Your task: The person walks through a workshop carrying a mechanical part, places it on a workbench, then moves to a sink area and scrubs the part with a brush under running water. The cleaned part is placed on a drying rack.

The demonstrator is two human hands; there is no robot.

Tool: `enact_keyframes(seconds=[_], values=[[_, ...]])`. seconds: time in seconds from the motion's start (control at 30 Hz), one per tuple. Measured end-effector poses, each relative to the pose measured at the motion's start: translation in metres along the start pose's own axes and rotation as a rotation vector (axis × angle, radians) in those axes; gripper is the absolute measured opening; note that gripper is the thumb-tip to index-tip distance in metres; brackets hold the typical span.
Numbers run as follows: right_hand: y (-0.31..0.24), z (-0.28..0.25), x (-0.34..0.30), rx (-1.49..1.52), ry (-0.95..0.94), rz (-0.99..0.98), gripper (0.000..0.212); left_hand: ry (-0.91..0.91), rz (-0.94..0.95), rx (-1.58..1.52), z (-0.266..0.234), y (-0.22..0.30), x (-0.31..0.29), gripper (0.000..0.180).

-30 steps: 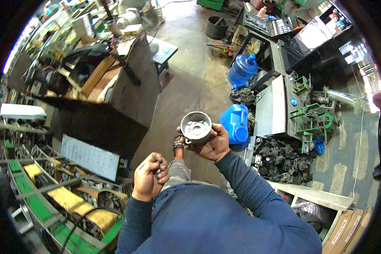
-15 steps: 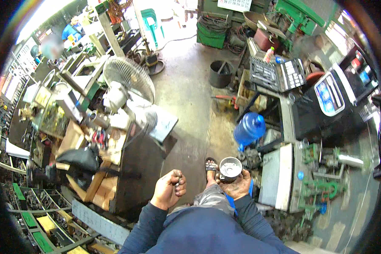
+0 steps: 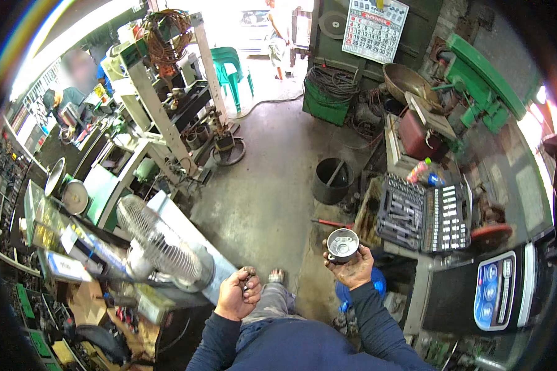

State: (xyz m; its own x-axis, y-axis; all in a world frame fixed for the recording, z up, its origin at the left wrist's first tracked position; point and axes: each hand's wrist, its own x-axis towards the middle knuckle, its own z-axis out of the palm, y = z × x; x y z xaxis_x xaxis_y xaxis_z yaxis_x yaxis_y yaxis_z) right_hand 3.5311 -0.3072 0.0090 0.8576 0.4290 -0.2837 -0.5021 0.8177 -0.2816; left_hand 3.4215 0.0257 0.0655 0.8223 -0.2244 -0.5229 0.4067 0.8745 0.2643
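Observation:
My right hand [image 3: 355, 271] is wrapped around a round, grey metal cup-shaped part [image 3: 342, 245], its open side facing up and showing a shiny, uneven inside. Whether it is a cup or a machine part I cannot tell. My left hand [image 3: 239, 293] is closed in a loose fist, palm side turned inward, at about waist height. Something small and dark may sit among its curled fingers, too hidden to name. The two hands are apart, and both look stained with grease.
A standing fan [image 3: 161, 238] is at my left. On the right lie an opened socket set case [image 3: 424, 213] and a blue water jug [image 3: 377, 283]. A black bucket [image 3: 332, 185] and a green chair [image 3: 227, 69] stand ahead. A person [image 3: 277, 40] is near the bright doorway.
I have moved forward along the aisle; the bucket, socket set and fan now appear nearer. Both hands keep their grips, and the right one has risen slightly with the metal part.

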Motion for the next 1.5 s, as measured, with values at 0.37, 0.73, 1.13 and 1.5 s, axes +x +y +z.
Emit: enact_keyframes(seconds=[0.37, 0.73, 1.13, 1.5], values=[[-0.129, 0.067, 0.306, 0.059, -0.184, 0.132, 0.08, -0.107, 0.086, 0.021, 0.144, 0.224, 0.324, 0.011], [-0.259, 0.137, 0.671, 0.126, -0.132, 0.249, 0.082, 0.083, 0.064, 0.05, 0.253, 0.374, 0.616, 0.011], [-0.377, 0.197, 1.051, -0.025, -0.148, 0.404, 0.087, 0.135, 0.19, 0.074, 0.35, 0.582, 0.869, 0.013], [-0.469, 0.3, 1.37, -0.038, -0.184, 0.334, 0.081, 0.066, 0.064, 0.214, 0.465, 0.844, 1.151, 0.023]])
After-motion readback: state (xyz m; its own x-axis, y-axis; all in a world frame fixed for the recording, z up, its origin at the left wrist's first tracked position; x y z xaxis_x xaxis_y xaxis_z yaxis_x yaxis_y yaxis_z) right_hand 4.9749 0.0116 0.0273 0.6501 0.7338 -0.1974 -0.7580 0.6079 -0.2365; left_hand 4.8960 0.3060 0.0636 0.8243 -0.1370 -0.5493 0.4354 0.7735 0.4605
